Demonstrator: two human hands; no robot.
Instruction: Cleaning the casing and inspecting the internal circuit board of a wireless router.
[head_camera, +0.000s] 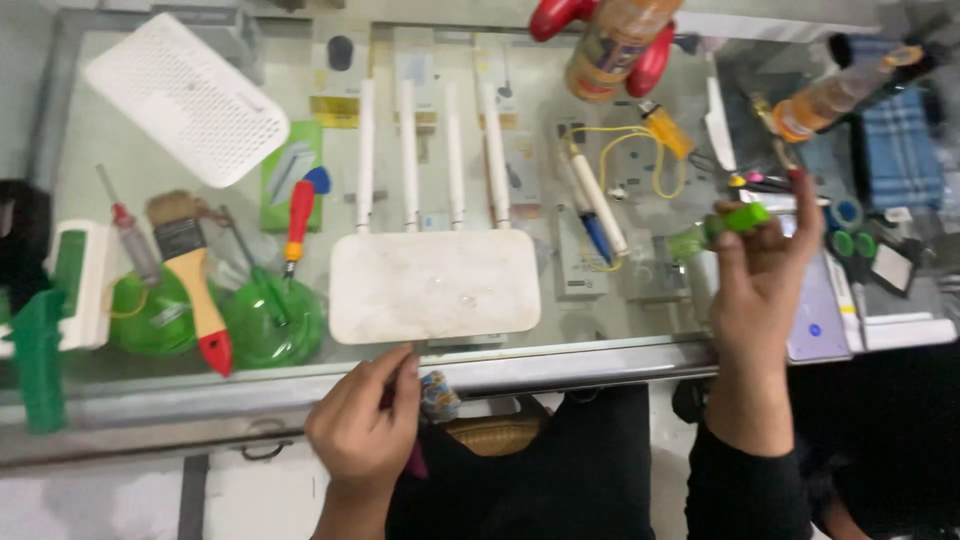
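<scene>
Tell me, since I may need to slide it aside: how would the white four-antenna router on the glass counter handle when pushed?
The white flat router lies flat on the glass counter, so it would probably slide rather than tip. Its plastic shell looks light. The four thin antennas lie stretched out and may swing or catch on nearby tools.

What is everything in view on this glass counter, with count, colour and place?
router: 1, white, four antennas, centre
perforated panel: 1, white, upper left
paintbrush: 1, wooden handle with red tip, left
screwdriver: 1, red and orange handle, left of router
round green items: 2, under brush and screwdriver
bottles: 2, orange, top edge
phone: 1, pale, right
green tool: 1, in right-hand fingers
left hand: 1, at the counter edge, closed on a small dark item
right hand: 1, raised at right
</scene>
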